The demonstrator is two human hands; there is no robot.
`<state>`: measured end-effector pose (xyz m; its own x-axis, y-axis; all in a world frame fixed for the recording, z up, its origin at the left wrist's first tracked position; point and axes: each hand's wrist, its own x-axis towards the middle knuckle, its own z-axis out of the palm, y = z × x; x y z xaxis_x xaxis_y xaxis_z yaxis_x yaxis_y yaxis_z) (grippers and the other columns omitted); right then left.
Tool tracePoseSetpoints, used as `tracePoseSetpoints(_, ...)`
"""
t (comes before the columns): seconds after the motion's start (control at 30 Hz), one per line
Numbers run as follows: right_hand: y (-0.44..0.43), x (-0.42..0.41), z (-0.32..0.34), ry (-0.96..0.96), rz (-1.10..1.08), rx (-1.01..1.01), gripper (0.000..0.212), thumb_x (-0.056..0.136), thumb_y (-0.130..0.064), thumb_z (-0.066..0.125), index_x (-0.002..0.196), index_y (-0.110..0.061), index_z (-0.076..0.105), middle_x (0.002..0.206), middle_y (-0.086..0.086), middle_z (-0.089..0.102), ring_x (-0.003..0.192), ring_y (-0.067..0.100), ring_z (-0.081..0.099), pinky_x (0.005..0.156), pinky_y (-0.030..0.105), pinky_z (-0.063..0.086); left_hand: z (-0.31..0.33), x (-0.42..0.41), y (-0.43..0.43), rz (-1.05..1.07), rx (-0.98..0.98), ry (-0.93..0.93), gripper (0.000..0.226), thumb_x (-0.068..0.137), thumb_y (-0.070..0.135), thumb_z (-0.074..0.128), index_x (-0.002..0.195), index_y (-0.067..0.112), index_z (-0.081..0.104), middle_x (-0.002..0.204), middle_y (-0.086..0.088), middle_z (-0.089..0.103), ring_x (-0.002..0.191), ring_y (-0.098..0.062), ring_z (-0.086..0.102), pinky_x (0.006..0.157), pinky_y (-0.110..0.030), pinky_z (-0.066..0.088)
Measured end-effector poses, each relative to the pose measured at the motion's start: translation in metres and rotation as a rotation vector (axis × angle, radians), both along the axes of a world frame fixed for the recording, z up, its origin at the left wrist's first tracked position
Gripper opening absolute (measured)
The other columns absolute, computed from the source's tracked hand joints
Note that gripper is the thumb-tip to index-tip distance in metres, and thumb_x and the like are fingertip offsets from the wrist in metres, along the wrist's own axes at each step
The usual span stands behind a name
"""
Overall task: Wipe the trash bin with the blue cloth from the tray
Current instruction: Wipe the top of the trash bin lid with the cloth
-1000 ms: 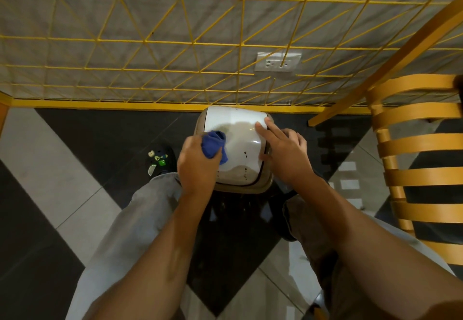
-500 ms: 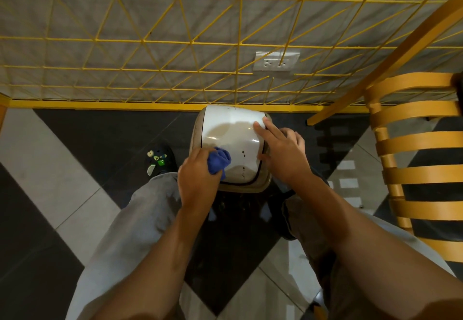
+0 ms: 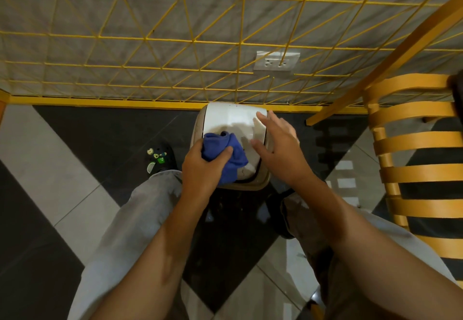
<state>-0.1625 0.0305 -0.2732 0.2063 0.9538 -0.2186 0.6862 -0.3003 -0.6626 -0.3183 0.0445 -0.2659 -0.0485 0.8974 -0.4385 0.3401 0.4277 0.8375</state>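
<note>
A small trash bin [image 3: 231, 119] with a white swing lid and a beige rim stands on the floor against the wall, straight below me. My left hand [image 3: 203, 169] is shut on the bunched blue cloth [image 3: 224, 153], which lies on the near left part of the lid. My right hand [image 3: 278, 149] hovers over the bin's right side, fingers spread and slightly blurred, holding nothing. Whether it touches the lid I cannot tell. The bin's body is hidden under the lid and my hands.
A yellow wire grid [image 3: 195, 41] covers the grey wall behind the bin, with a white power socket [image 3: 276, 61]. A wooden slatted chair [image 3: 416, 154] stands close at the right. My grey-trousered legs flank the bin, and a dark clog [image 3: 160, 158] sits at its left.
My left hand has slid the cloth back up across the near left of the lid. My right hand has lifted its grip off the bin's right edge and spread its fingers.
</note>
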Motion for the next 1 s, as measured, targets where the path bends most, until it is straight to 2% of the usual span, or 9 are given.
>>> tracePoseSetpoints(0.07,-0.009,-0.014,0.016,0.177,-0.121,0.076,0.037,0.093,-0.027,0.054,0.129,-0.019,0.051,0.134,0.004,0.052,0.124,0.018,0.046,0.101,0.026,0.039,0.004,0.007,0.001,0.030,0.000,-0.045,0.039,0.082,0.017,0.068,0.119,0.015,0.055,0.119,-0.006,0.060,0.108,-0.026,0.059,0.094,-0.044,0.049)
tracePoseSetpoints(0.17,-0.023,-0.034,0.031,0.456,-0.180,-0.005,0.029,0.094,-0.029,0.050,0.120,-0.017,0.056,0.119,0.003,0.059,0.105,0.010,0.056,0.081,0.012,0.049,0.010,0.017,-0.003,0.038,0.011,-0.120,0.035,0.081,0.016,0.068,0.113,0.022,0.054,0.113,-0.002,0.061,0.106,-0.024,0.060,0.093,-0.042,0.050)
tracePoseSetpoints(0.37,-0.028,-0.034,0.032,0.891,-0.279,-0.181,0.045,0.078,-0.045,0.059,0.118,-0.024,0.054,0.111,-0.003,0.066,0.103,0.013,0.065,0.085,0.024,0.054,0.015,0.022,-0.026,-0.155,0.103,-0.196,0.055,0.079,0.003,0.067,0.125,0.020,0.042,0.101,0.028,0.047,0.091,0.009,0.053,0.077,-0.002,0.046)
tracePoseSetpoints(0.47,-0.025,-0.025,0.024,0.971,-0.286,-0.188,0.035,0.082,-0.030,0.063,0.115,-0.019,0.059,0.113,0.012,0.067,0.104,0.023,0.066,0.091,0.034,0.054,0.009,0.018,-0.033,-0.294,0.076,-0.279,0.064,0.082,-0.002,0.060,0.137,0.015,0.032,0.120,0.013,0.052,0.103,0.000,0.055,0.083,-0.009,0.049)
tracePoseSetpoints(0.57,-0.025,-0.011,0.016,1.022,-0.333,-0.227,0.047,0.081,-0.019,0.065,0.125,-0.009,0.053,0.120,0.019,0.063,0.108,0.031,0.063,0.096,0.045,0.050,0.007,0.015,-0.027,-0.402,-0.018,-0.380,0.064,0.085,-0.011,0.049,0.141,0.014,0.028,0.138,0.000,0.045,0.118,-0.012,0.051,0.085,-0.014,0.048)
tracePoseSetpoints(0.67,-0.024,0.006,0.014,0.845,-0.371,-0.210,0.037,0.080,-0.013,0.069,0.115,-0.014,0.058,0.115,0.012,0.067,0.106,0.028,0.064,0.098,0.049,0.048,0.004,0.006,-0.005,-0.434,0.045,-0.338,0.049,0.087,-0.013,0.042,0.130,0.010,0.045,0.125,-0.002,0.055,0.110,-0.023,0.058,0.089,-0.022,0.049)
tracePoseSetpoints(0.77,-0.019,0.023,0.017,0.470,-0.308,-0.158,0.026,0.079,-0.020,0.072,0.100,-0.022,0.057,0.111,0.008,0.064,0.102,0.024,0.062,0.095,0.044,0.050,-0.003,-0.005,0.029,-0.495,0.283,0.100,0.043,0.087,-0.005,0.044,0.121,0.017,0.058,0.123,-0.004,0.060,0.109,-0.024,0.058,0.097,-0.035,0.048)
tracePoseSetpoints(0.9,-0.011,0.024,0.021,-0.037,-0.022,-0.038,0.034,0.080,-0.016,0.070,0.112,-0.008,0.059,0.105,0.000,0.046,0.098,0.014,0.047,0.080,0.010,0.030,-0.009,0.000,0.063,-0.769,0.433,0.516,0.043,0.093,0.003,0.038,0.133,0.015,0.048,0.145,-0.004,0.041,0.134,-0.023,0.035,0.111,-0.035,0.023)
tracePoseSetpoints(1.0,-0.003,0.013,0.020,-0.182,0.175,0.008,0.041,0.082,-0.016,0.066,0.122,-0.009,0.056,0.117,0.006,0.045,0.110,0.018,0.040,0.087,0.013,0.025,-0.018,0.006,0.075,-0.955,0.484,0.699,0.044,0.097,0.010,0.037,0.139,0.020,0.040,0.152,-0.003,0.031,0.140,-0.024,0.025,0.112,-0.039,0.019)
